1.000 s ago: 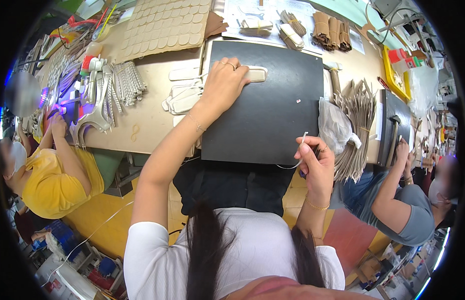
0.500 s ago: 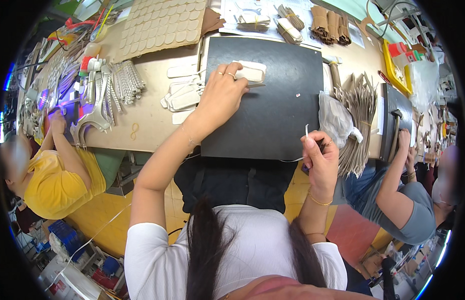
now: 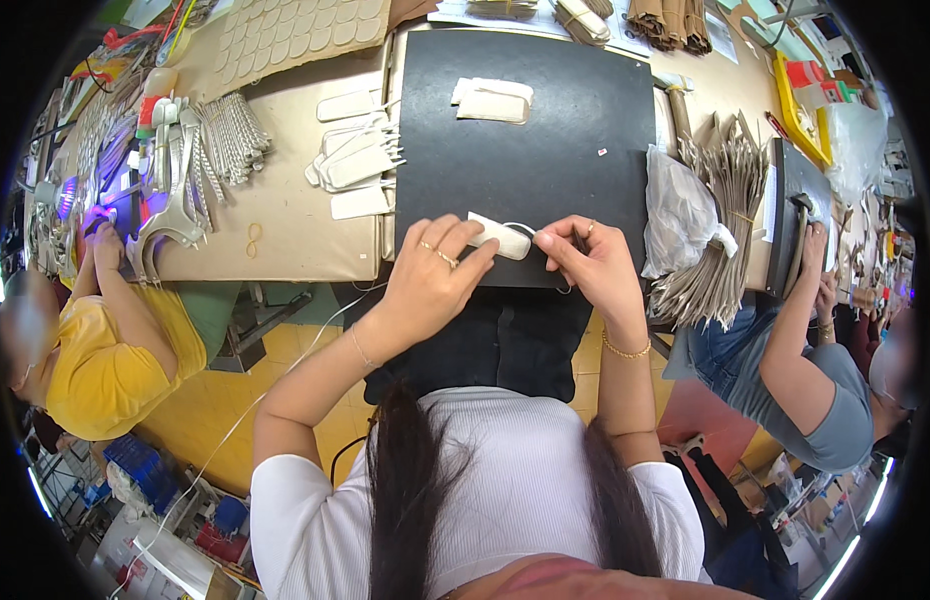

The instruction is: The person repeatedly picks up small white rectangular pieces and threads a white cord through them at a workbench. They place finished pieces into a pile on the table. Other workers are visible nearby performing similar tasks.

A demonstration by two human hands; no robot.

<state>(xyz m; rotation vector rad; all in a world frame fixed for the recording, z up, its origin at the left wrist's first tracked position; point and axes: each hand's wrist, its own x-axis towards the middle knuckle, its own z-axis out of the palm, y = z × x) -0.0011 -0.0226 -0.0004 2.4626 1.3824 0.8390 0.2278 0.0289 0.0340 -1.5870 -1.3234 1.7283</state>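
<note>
Close to the front edge of the black board [image 3: 560,165], my left hand [image 3: 430,280] is closed on a cream tag-shaped piece [image 3: 510,242]. My right hand [image 3: 597,265] pinches a thin white strap [image 3: 521,226], which curves beside the piece's right end. Whether the strap passes through the piece is too small to tell. Farther up the board lies a small stack of similar cream pieces [image 3: 493,103]. Left of the board, a pile of cream tags [image 3: 350,160] with thin straps rests on the table.
Right of the board sit a clear plastic bag [image 3: 677,215], a bundle of grey-brown strips [image 3: 727,200] and a hammer [image 3: 675,100]. A sheet of cream rounded pieces [image 3: 300,40] lies at back left. Co-workers sit on both sides, one in a yellow shirt [image 3: 110,360].
My left hand has come from the stack to the board's front edge, bringing a cream piece. My right hand has moved left with the strap, up to that piece.
</note>
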